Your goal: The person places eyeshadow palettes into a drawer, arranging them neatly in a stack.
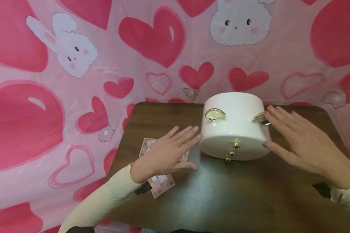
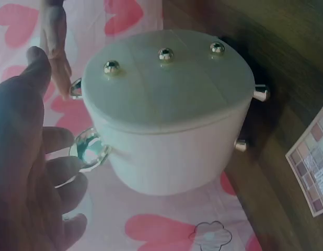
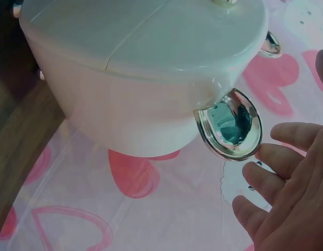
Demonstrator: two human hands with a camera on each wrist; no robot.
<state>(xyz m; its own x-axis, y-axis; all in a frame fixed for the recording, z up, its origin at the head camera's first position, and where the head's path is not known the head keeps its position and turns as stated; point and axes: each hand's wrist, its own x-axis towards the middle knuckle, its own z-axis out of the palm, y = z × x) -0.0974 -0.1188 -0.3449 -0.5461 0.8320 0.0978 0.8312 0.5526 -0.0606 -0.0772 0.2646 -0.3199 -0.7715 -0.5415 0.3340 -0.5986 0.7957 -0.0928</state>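
Note:
A white oval box (image 1: 231, 111) with two gold-rimmed, ear-shaped pieces on top stands on the dark wooden table. Gold ball knobs run down the front in the left wrist view, and small metal feet (image 2: 261, 92) show underneath. My left hand (image 1: 164, 153), fingers spread and straight, hovers by the box's left side with fingertips close to its edge. On the other side, my right hand (image 1: 306, 142) has its fingers extended, the tips right at the right ear piece (image 3: 232, 125). Neither hand grips anything.
Two eyeshadow palettes, an upper palette (image 1: 146, 144) and a lower palette (image 1: 163, 186), lie partly hidden under my left hand. A pink cloth (image 1: 163, 81) with hearts and rabbits hangs behind the wooden table (image 1: 227, 197) and along its left side.

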